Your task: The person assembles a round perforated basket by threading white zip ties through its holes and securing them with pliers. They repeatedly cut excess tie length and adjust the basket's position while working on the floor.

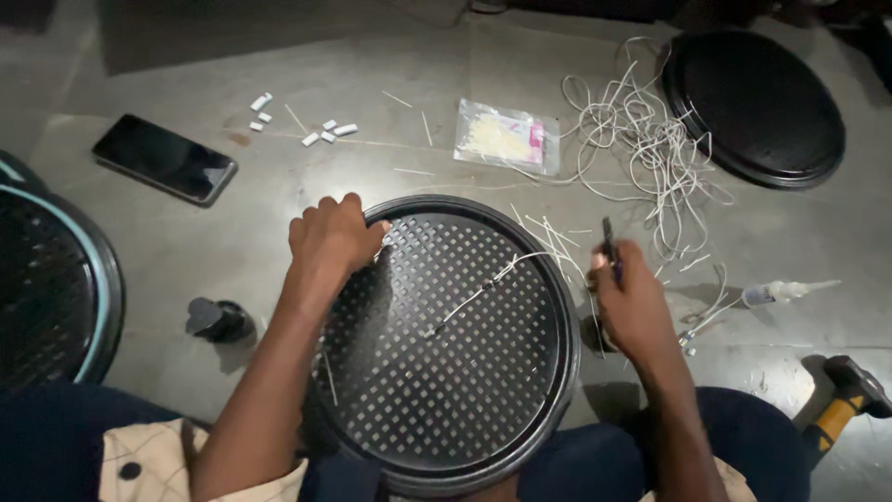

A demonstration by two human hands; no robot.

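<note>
Obs.: A round black perforated panel (446, 344) lies across my lap, at the low centre of view, its rim toward me. Across its grid runs a thin white cord (483, 290), from about the panel's centre out toward 1 o'clock, where several loose white ends fan over the rim.

My left hand (333, 237) sits on the panel's rim at about 10 o'clock. The fingers are curled and pressed together over the edge, gripping it; I cannot tell whether they also pinch a cord end underneath.

My right hand (630, 302) is just off the rim at 3 o'clock. The fingers are closed round a slim dark tool (609, 244), which stands upright out of the fist, tip pointing to 12 o'clock. The cord ends lie just beside it.

Surroundings, on the grey floor (279, 186):
- 1 o'clock: a tangle of white cord (650, 139), touching the edge of a second round black disc (757, 107) at 2 o'clock.
- 12 o'clock: a clear plastic bag (506, 137) of pale pieces.
- 11 o'clock: small white bits (321, 133) scattered, and a dark phone (164, 159), face up, at 10 o'clock.
- 9 o'clock: another perforated round panel with a teal rim (56, 288), partly out of view; near it a small black part (216, 320).
- 3 o'clock: a small clear bottle (780, 293) lying on its side.
- 4 o'clock: a hammer with a yellow-and-black handle (841, 400).
</note>
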